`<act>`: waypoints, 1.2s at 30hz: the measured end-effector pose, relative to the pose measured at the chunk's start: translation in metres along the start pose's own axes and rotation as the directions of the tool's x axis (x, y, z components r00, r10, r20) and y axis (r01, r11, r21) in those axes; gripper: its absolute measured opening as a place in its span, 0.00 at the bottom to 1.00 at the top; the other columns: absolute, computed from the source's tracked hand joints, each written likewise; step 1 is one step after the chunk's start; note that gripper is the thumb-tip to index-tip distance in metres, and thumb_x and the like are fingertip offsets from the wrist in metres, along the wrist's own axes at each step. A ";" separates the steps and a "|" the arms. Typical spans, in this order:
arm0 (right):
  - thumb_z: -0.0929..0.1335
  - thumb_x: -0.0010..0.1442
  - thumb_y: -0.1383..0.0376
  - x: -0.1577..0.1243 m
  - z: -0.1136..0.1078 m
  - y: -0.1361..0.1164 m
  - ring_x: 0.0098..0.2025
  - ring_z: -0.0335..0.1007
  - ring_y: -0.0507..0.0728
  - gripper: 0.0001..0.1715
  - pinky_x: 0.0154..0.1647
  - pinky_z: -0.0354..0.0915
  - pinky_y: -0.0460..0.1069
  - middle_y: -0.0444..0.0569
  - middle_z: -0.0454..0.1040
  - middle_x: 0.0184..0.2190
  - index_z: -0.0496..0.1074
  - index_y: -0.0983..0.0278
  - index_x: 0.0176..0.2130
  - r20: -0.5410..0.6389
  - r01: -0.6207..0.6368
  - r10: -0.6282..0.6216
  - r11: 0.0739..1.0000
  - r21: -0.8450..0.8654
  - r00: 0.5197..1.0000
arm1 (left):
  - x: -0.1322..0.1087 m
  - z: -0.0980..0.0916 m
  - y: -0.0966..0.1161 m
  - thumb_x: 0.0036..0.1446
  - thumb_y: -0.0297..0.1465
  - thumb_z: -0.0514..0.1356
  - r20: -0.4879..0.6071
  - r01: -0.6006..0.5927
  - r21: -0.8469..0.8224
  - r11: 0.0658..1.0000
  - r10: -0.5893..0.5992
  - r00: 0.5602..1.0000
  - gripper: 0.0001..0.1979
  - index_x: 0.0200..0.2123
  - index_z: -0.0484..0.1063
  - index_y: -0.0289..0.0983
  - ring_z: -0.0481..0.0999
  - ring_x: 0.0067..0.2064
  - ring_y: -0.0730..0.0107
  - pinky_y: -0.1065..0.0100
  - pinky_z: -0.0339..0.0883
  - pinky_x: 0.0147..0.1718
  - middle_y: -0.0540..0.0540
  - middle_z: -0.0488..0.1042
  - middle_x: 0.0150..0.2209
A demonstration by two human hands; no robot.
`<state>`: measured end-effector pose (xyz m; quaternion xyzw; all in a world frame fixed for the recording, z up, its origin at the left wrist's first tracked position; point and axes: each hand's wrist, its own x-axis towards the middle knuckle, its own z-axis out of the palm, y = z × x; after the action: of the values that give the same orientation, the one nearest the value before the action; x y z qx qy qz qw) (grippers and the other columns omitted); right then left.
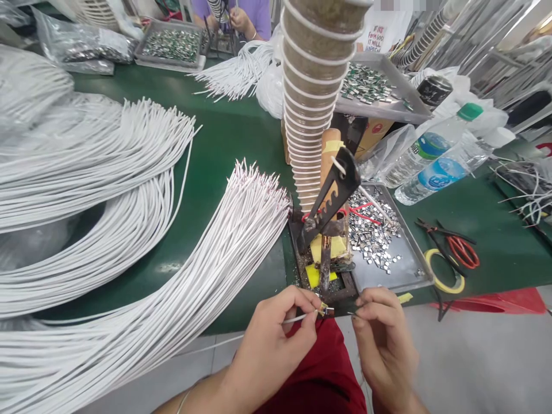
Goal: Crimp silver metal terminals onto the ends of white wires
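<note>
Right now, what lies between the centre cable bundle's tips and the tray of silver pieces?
In the head view, the ribbed hose, a black notched bracket and an upright brown handle stand between the cable bundle and the tray.

Observed a green-capped bottle (425,149) and a second clear bottle (440,174) side by side on the right of the green table (509,256), with a dark can (434,91) behind. Found pliers (426,226) near the front edge, partly over a yellow tape roll (434,279). Also recorded ribbed duct (317,86) at mid-view, red sheeting (509,301) below table level, and a person in purple (259,14) across the table.
</note>
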<state>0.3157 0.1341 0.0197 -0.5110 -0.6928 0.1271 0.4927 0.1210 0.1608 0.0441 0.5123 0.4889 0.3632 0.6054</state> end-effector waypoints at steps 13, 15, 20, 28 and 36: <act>0.68 0.67 0.79 0.006 0.019 -0.006 0.43 0.80 0.54 0.15 0.45 0.76 0.50 0.48 0.79 0.42 0.71 0.61 0.48 0.027 0.139 -0.138 0.987 -0.081 0.990 | 0.005 -0.004 0.010 0.61 0.24 0.62 -0.065 -0.087 -0.018 0.996 0.085 0.994 0.07 0.30 0.72 0.40 0.85 0.41 0.66 0.70 0.77 0.44 0.46 0.84 0.39; 0.68 0.67 0.79 0.007 0.019 -0.006 0.43 0.79 0.54 0.15 0.45 0.75 0.49 0.48 0.79 0.42 0.71 0.61 0.47 0.033 0.127 -0.125 0.990 -0.057 0.992 | 0.005 -0.004 0.009 0.61 0.24 0.62 -0.063 -0.088 -0.013 0.996 0.087 0.994 0.08 0.30 0.72 0.40 0.85 0.41 0.67 0.70 0.77 0.44 0.46 0.84 0.39; 0.67 0.67 0.77 0.001 0.014 0.001 0.42 0.76 0.54 0.14 0.45 0.75 0.50 0.47 0.77 0.41 0.71 0.59 0.46 0.031 0.045 -0.045 0.999 0.007 0.999 | 0.004 -0.003 0.001 0.62 0.24 0.62 -0.049 -0.071 -0.001 0.997 0.071 0.996 0.08 0.31 0.72 0.40 0.86 0.41 0.66 0.69 0.78 0.45 0.47 0.85 0.39; 0.68 0.66 0.77 0.000 0.006 0.004 0.39 0.77 0.56 0.14 0.39 0.75 0.51 0.46 0.77 0.38 0.72 0.58 0.43 -0.061 -0.013 0.015 0.999 0.033 0.998 | -0.004 -0.001 -0.012 0.64 0.23 0.63 0.022 -0.073 0.131 0.989 0.071 0.997 0.09 0.33 0.78 0.40 0.88 0.42 0.63 0.68 0.80 0.45 0.46 0.88 0.41; 0.69 0.66 0.72 -0.008 0.003 0.016 0.37 0.80 0.61 0.11 0.36 0.78 0.56 0.48 0.78 0.37 0.74 0.55 0.43 -0.113 -0.073 0.079 0.996 0.056 0.990 | 0.008 -0.021 -0.020 0.70 0.23 0.60 -0.052 -0.309 0.682 0.663 0.464 0.884 0.09 0.45 0.80 0.38 0.83 0.53 0.50 0.52 0.76 0.56 0.37 0.85 0.48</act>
<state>0.3227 0.1358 0.0033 -0.5308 -0.6397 0.1339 0.5395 0.1010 0.1695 0.0228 0.7399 0.5277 0.3437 0.2365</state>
